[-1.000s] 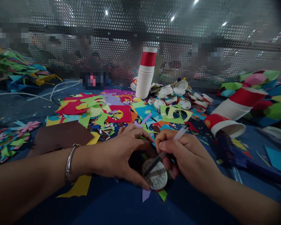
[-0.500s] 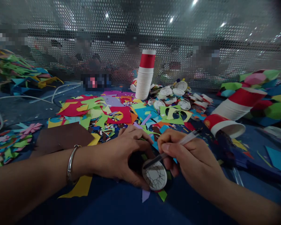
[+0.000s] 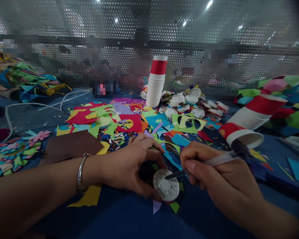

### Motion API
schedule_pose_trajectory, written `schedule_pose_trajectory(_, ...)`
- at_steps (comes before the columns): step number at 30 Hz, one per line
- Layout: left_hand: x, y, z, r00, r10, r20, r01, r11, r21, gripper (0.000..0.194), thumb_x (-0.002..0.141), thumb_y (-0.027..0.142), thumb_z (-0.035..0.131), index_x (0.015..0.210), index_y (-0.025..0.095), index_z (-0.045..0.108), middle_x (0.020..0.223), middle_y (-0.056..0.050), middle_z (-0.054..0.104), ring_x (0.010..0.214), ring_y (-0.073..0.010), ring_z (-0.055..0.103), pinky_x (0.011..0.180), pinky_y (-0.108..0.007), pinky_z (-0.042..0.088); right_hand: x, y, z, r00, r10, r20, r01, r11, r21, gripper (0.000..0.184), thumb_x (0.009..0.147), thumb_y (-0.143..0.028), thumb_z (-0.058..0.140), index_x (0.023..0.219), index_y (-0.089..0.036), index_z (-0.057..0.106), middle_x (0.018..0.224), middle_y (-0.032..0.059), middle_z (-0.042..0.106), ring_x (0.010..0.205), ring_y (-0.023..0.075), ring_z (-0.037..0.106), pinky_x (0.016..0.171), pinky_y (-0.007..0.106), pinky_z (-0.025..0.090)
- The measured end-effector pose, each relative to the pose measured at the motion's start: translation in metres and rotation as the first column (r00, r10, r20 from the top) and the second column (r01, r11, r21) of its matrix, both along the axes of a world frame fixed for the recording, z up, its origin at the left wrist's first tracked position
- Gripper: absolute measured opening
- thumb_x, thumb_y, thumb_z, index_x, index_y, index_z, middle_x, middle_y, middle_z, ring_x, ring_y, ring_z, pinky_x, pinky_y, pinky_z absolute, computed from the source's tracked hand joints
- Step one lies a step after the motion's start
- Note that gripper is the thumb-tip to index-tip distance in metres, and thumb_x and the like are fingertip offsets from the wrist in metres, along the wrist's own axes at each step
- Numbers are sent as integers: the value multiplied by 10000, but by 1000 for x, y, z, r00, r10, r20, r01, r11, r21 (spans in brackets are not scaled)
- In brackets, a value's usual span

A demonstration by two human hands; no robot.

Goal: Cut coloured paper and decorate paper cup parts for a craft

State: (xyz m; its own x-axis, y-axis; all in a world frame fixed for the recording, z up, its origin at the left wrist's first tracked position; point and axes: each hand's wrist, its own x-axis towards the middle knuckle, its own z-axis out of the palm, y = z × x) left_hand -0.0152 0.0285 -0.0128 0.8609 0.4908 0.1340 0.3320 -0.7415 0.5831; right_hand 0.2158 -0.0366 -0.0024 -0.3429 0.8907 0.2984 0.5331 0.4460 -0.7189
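My left hand (image 3: 137, 162) is closed around the side of a cut-off paper cup base (image 3: 166, 192), thumb below and fingers above. Thin black curved lines in a web-like pattern cover the white round face, which tilts toward me. Between the thumb and fingers of my right hand (image 3: 214, 179) is a pen (image 3: 220, 158) with a clear barrel. Its dark tip reaches the middle of the white face; whether it touches is hard to tell. Green and lilac paper scraps (image 3: 156, 206) lie under and beside the cup base.
Coloured paper scraps (image 3: 129, 122) cover the table beyond my hands. A tall stack of paper cups (image 3: 155, 86) stands behind them, beside a heap of cup bases (image 3: 179, 99). At right, more cups (image 3: 254, 113) lie tipped over. Brown paper (image 3: 72, 146) lies left, near a white cable (image 3: 32, 103).
My right hand has moved right and slightly down, taking the pen tip from the face's left edge to its middle. The pen now lies flatter. The left hand keeps its hold.
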Motion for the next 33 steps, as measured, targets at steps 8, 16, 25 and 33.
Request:
schedule_pose_trajectory(8,-1,1,0,1000,-12,-11,12,1000,21,533,641,504,864,1099,276,717,1262,-62,544,1172,-313,461,1025,-469,375,-3,-2,3,998,45,46,-49,995,83,235,989,-195,418,803,-230,558,647,-41,531,539,104,500,514,250,381)
schedule_pose_trajectory(16,-2,2,-1,1000,-30,2,30,1000,7,523,659,490,855,1109,276,698,1242,-59,551,1170,-301,463,1018,-440,367,-1,-3,3,995,83,62,-88,992,86,204,970,-168,429,817,-230,548,656,-52,527,516,95,468,505,247,364)
schedule_pose_trajectory(25,-2,3,-1,999,-37,-3,37,999,-8,516,651,476,851,1096,269,695,1222,-63,544,1166,-310,461,987,-454,387,-4,-3,3,994,94,54,-100,986,130,207,959,-158,434,795,-220,544,640,-48,523,509,94,458,496,245,362)
schedule_pose_trajectory(33,-2,4,-2,999,-51,7,50,999,6,505,659,480,847,1093,275,690,1214,-61,547,1156,-308,467,982,-458,391,-6,-3,8,991,98,91,-116,971,210,177,924,-141,446,803,-205,558,638,-46,539,513,83,468,481,219,361)
